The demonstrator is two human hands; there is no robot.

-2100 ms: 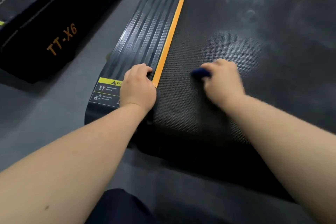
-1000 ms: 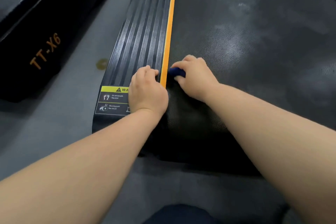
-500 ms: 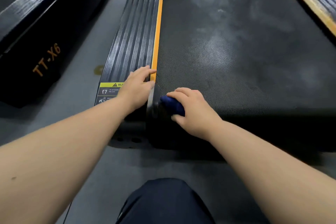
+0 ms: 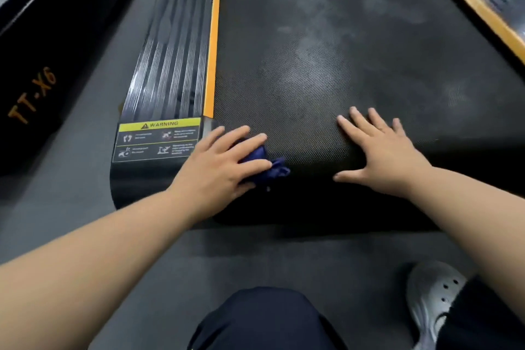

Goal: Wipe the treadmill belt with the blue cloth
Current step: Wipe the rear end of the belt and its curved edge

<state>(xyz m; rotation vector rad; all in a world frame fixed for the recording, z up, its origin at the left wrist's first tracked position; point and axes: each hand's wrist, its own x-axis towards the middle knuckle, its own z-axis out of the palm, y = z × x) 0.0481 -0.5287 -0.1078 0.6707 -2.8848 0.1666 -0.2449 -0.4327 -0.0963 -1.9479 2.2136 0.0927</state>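
In the head view, the blue cloth (image 4: 277, 171) lies at the lower left corner of the treadmill belt (image 4: 312, 88), just where the belt curves down over its near end. It is a small, bunched lump. The left hand (image 4: 224, 162) covers it with fingers spread and nearly straight, so it presses the cloth on the belt more than it grips it. Only one dark blue fold shows to the right of the fingers.

This is the change. Half a second ago the right hand had the cloth at this same corner, and the left hand rested on the ribbed side rail (image 4: 170, 51) beside the orange strip (image 4: 211, 65). Now the cloth has passed to the left hand. The right hand (image 4: 380, 150) lies wide and flat on the belt, right of centre in the frame. It holds nothing and is well apart from the cloth.

For the task, I judge this as a change of the working hand and not as an end. The right hand seems to serve as a support, and the left hand is placed to begin a stroke from the left edge. The pale dusty patches (image 4: 312, 48) in the upper middle of the frame are not yet wiped, so much of the belt remains to do.

The warning label (image 4: 159, 139) sits just left of the left hand. A knee (image 4: 264, 318) and a light shoe (image 4: 431, 295) show at the bottom.
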